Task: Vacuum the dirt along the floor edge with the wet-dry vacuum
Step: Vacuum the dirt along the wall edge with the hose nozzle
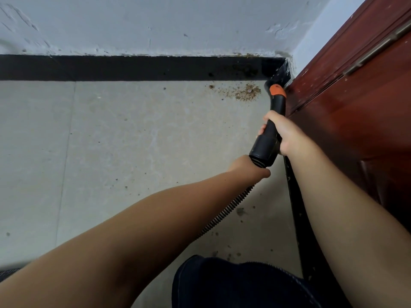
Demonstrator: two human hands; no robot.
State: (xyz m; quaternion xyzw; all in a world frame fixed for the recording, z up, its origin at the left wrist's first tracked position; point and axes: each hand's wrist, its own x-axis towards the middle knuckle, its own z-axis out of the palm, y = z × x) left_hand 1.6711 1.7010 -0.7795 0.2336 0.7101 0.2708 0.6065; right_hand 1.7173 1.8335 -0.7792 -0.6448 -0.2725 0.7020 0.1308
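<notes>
The right hand (287,136) gripped the vacuum nozzle (275,107), its tip in the corner at the door (355,103); the left hand (251,167) held the ribbed hose (224,214). Vacuuming was underway. The dirt pile (242,92) lay at nine o'clock of the tip, so the next move likely called for a leftward sweep along the baseboard (133,67).

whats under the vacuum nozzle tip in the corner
The nozzle points into the corner where the black baseboard meets the red door. A brown dirt pile lies just left of it. The floor under the tip is covered.
</notes>
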